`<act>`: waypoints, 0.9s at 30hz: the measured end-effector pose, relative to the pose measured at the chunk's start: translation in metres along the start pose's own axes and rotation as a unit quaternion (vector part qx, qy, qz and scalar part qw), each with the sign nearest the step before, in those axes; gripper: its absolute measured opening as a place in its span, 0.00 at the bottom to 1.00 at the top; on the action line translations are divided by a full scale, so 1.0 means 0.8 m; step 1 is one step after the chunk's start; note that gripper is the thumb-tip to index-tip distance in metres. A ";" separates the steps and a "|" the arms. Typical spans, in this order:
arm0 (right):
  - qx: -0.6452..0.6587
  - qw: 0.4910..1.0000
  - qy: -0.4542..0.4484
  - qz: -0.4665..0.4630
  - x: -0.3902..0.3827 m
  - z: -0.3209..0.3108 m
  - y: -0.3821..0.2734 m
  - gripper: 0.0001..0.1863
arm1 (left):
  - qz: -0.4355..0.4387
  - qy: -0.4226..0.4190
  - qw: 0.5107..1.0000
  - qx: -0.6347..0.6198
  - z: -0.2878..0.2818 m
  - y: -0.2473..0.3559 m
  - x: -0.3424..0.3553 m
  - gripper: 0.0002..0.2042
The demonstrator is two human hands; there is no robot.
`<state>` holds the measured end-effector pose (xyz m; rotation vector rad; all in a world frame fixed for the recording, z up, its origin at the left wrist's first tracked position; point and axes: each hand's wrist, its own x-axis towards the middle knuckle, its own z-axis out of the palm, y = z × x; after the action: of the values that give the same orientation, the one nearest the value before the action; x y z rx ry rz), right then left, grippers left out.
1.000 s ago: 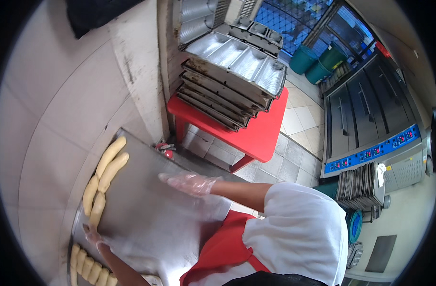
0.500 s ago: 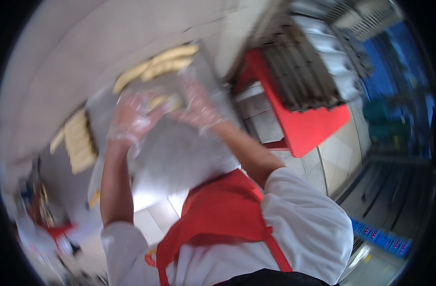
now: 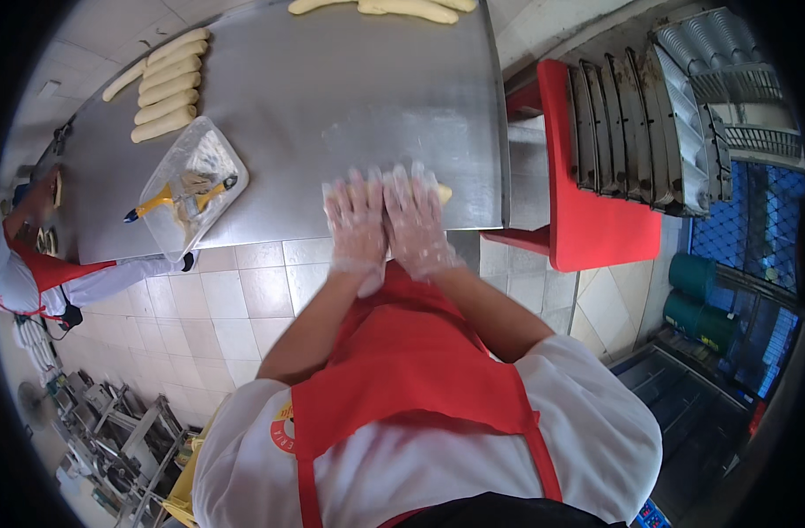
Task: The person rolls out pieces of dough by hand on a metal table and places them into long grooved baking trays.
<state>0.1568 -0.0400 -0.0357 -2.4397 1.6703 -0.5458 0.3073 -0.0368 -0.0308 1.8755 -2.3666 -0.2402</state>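
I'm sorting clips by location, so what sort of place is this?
Most likely a bakery's work area: pale dough rolls lie in a row on a metal worktable, a container with brushes sits beside them, and metal baking pans are stacked on a red table.

Free tabletop [image 3: 332,84] beyond hands [image 3: 358,222], tray [image 3: 218,151] left
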 end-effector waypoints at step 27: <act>-0.047 0.983 -0.051 -0.169 0.089 0.011 0.008 0.46 | -0.236 0.096 0.683 -0.685 0.000 -0.132 -0.023 0.29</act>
<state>0.1773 -0.1088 -0.0301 -2.7884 1.2776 -0.3767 0.4126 -0.0427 -0.0514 1.3810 -0.7851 -1.3004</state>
